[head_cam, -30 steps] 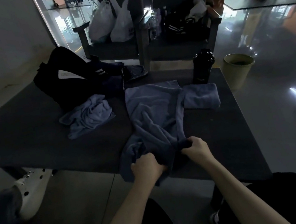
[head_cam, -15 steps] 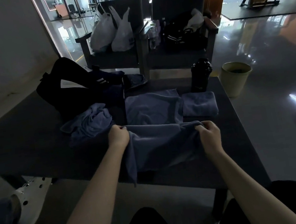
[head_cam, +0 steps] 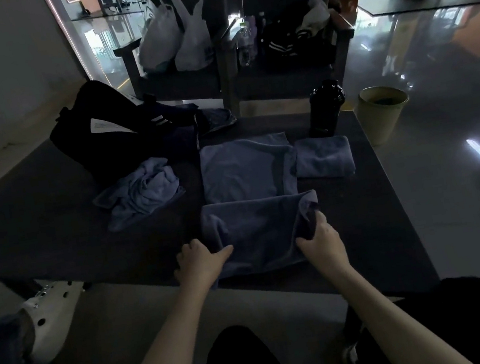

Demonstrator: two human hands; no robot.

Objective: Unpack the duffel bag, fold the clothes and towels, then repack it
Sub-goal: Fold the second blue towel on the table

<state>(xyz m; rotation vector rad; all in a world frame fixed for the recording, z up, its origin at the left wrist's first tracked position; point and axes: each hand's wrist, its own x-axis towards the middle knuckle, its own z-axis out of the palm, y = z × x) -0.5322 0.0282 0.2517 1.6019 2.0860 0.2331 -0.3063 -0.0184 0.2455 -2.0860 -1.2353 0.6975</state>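
Blue-grey terry, doubled over, lies under our hands at the near edge of the table (head_cam: 34, 212). This towel (head_cam: 255, 229) runs long from left to right, its fold line on the far side and its loose edges toward us. Our left hand (head_cam: 199, 262) rests flat on the near left corner, fingers spread on the cloth, not gripping as far as we can see. Our right hand (head_cam: 322, 242) is closed on the right end, pinching a bunched corner between thumb and fingers. The two hands sit apart, one at each end, equally near the cloth.

Because the long axis crosses in front of us, we judge that the next fold carries one end over to the other; the right hand, already clamped on, looks better placed to lead while the left pins.

Just beyond lie a flat cloth (head_cam: 243, 169) and a folded towel (head_cam: 323, 156) beside it, with a crumpled one (head_cam: 140, 193) to the left against the duffel (head_cam: 107, 133). Folding is partly done; repacking has not begun.
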